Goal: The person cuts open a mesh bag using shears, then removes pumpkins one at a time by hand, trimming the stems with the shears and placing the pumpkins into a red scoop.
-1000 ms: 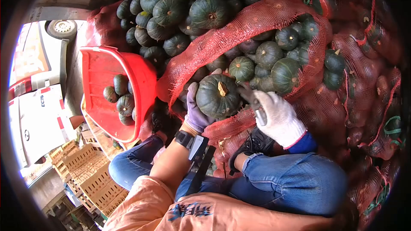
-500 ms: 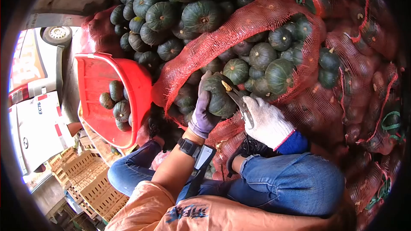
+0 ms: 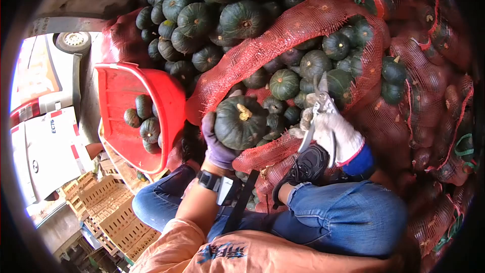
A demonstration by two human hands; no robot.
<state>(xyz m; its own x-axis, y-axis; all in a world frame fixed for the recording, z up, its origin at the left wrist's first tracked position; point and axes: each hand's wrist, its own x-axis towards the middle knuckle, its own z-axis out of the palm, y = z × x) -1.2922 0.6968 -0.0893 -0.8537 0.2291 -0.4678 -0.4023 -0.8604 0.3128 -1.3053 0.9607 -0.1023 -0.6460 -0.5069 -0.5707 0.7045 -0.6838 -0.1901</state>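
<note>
My left hand point(image 3: 217, 144), in a purple glove, grips a dark green pumpkin point(image 3: 240, 125) from its left side. The pumpkin's pale stem stub faces up toward me. To the right, my right hand point(image 3: 341, 134), in a whitish glove with a blue cuff, is wrapped round a pair of pruning shears point(image 3: 318, 102). Their blades point away from me, apart from the held pumpkin and over the loose pumpkins point(image 3: 284, 84) in the opened red mesh sack point(image 3: 247, 45).
A red plastic basket point(image 3: 174, 103) with several pumpkins stands at the left. A pumpkin heap point(image 3: 197, 20) lies at the back. Filled red mesh sacks point(image 3: 429, 101) line the right. Wooden crates point(image 3: 113, 207) and a white vehicle point(image 3: 53, 146) appear at the lower left.
The pumpkin in my left hand has moved left and toward me, turning its stem end upward. My right hand has drawn the shears away from the stem to the right.
</note>
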